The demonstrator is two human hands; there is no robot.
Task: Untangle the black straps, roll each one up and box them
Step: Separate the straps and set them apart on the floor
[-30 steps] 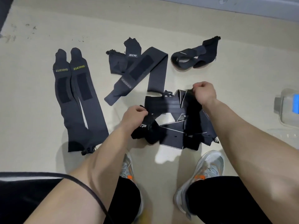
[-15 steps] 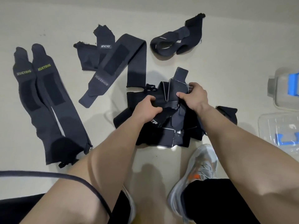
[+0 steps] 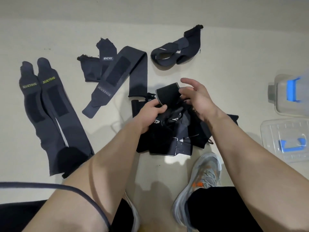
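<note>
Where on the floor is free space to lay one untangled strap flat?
Bare floor lies between the looped strap and the upper clear box. A narrower patch lies between the XUEYING straps and the BOKEERSI strap. It is crowded around the tangled pile, which the left hand grips and the right hand hovers over.

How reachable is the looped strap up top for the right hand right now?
Probably yes: the right hand hovers open over the tangled pile, the looped strap lies just beyond, only bare floor between.
</note>
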